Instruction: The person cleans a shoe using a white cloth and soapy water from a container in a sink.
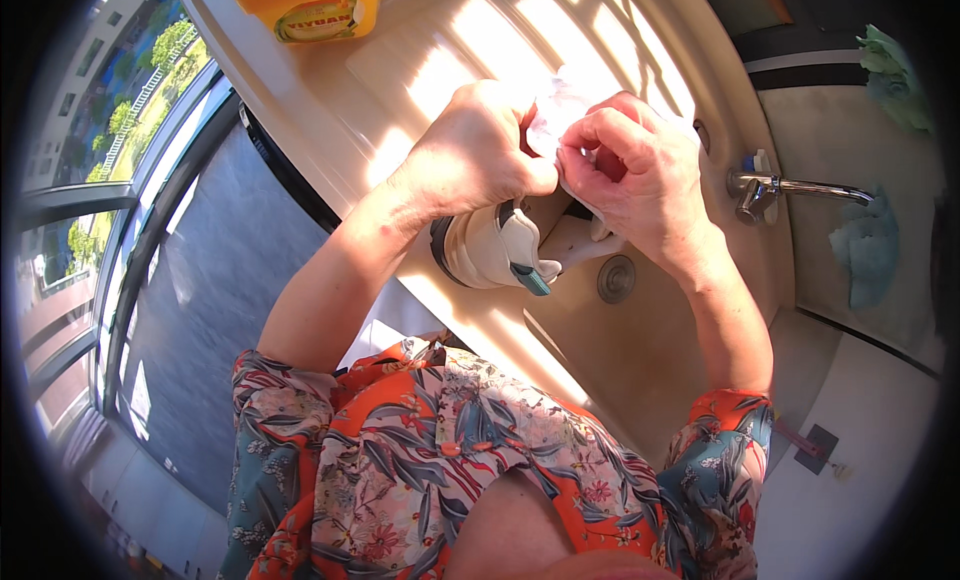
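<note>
Both hands meet over a beige sink (652,355), pinching a thin white sheet (556,122) that looks like tissue or cloth. My left hand (480,156) grips its near left part between thumb and bent fingers. Close beside it, my right hand (645,175) pinches the sheet's right part with thumb and forefinger. Under the hands sits a white shoe (480,250) with a teal heel tab (531,278). The hands hide much of the shoe and part of the sheet. A second pale piece, perhaps another shoe, shows below my right hand.
A yellow plastic tub (315,13) stands at the sink's upper left. The metal drain (616,279) lies right of the shoe. A chrome tap (795,186) juts from the right wall, near a hanging blue-green cloth (866,250). Windows (112,129) line the left.
</note>
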A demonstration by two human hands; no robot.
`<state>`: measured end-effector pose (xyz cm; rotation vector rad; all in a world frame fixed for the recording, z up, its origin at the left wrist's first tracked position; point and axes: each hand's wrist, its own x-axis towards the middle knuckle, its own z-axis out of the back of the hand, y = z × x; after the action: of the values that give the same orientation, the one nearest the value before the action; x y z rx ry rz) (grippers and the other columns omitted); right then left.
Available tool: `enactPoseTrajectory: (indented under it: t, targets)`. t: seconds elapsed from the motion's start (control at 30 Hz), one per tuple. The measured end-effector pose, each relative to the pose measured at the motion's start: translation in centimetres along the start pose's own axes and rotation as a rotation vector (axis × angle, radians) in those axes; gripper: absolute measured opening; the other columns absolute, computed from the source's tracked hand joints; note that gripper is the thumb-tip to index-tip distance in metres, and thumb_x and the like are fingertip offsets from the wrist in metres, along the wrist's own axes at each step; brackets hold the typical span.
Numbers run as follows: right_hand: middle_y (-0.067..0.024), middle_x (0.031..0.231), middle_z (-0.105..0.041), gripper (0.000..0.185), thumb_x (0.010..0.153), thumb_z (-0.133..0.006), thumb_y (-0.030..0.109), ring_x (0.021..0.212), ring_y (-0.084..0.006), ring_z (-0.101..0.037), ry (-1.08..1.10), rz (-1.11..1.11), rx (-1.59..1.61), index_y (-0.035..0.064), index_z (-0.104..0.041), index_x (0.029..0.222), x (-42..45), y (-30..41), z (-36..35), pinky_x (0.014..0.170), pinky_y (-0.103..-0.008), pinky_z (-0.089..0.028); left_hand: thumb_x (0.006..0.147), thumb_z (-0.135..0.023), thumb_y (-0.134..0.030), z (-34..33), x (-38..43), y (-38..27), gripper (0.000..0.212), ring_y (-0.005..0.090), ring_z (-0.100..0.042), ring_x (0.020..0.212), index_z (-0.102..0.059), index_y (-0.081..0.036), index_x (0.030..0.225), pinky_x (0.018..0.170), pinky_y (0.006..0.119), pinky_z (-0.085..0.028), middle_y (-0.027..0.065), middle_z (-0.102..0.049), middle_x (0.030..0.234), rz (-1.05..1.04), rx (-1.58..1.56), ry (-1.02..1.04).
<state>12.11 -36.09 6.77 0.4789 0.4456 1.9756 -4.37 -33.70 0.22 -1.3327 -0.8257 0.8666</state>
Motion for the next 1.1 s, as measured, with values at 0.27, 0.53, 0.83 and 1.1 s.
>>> enactPoseTrajectory:
  t: [0.27, 0.53, 0.83, 1.1]
  targets:
    - [-0.0022, 0.067, -0.061, 0.007, 0.078, -0.063, 0.001, 0.058, -0.0062, -0.056, 0.061, -0.465, 0.412, 0.001, -0.058, 0.074, -1.1, -3.4, 0.3, 0.053, -0.0211, -0.047, 0.067, -0.064, -0.005, 1.2, -1.5, 0.1, 0.016, 0.0071, -0.051, 0.057, -0.065, 0.001, 0.082, 0.055, 0.023, -0.043, 0.0042, -0.058, 0.061, 0.125, -0.042, 0.015]
    - [0.0003, 0.07, -0.061, 0.007, 0.086, -0.062, 0.007, 0.06, -0.0039, -0.054, -0.052, -0.402, 0.712, -0.0001, -0.06, 0.086, 0.2, -1.3, 0.7, 0.054, -0.0202, -0.045, 0.066, -0.067, -0.009, 2.0, -3.0, -1.4, 0.024, 0.007, -0.053, 0.057, -0.064, 0.003, 0.086, 0.054, 0.026, -0.044, 0.0061, -0.059, 0.061, 0.269, 0.059, 0.01]
    - [-0.0062, 0.076, -0.053, 0.014, 0.071, -0.066, 0.013, 0.075, -0.0243, -0.059, 0.267, 0.285, -0.242, 0.0091, -0.057, 0.081, 2.8, 1.1, -1.0, 0.061, -0.0371, -0.05, 0.061, -0.062, -0.002, 2.3, -2.6, -0.6, 0.018, 0.0086, -0.057, 0.061, -0.064, 0.003, 0.078, 0.058, 0.026, -0.047, 0.0087, -0.063, 0.064, 0.132, -0.057, -0.022]
    - [-0.0104, 0.069, -0.056, 0.01, 0.071, -0.063, 0.006, 0.06, -0.0267, -0.057, 0.25, 0.15, -0.038, 0.002, -0.054, 0.072, 3.3, -0.2, -0.6, 0.056, -0.0352, -0.047, 0.069, -0.063, 0.002, 1.9, -2.7, 0.1, 0.015, 0.0047, -0.056, 0.068, -0.067, 0.002, 0.084, 0.06, 0.021, -0.046, 0.0016, -0.064, 0.073, 0.16, -0.126, -0.014]
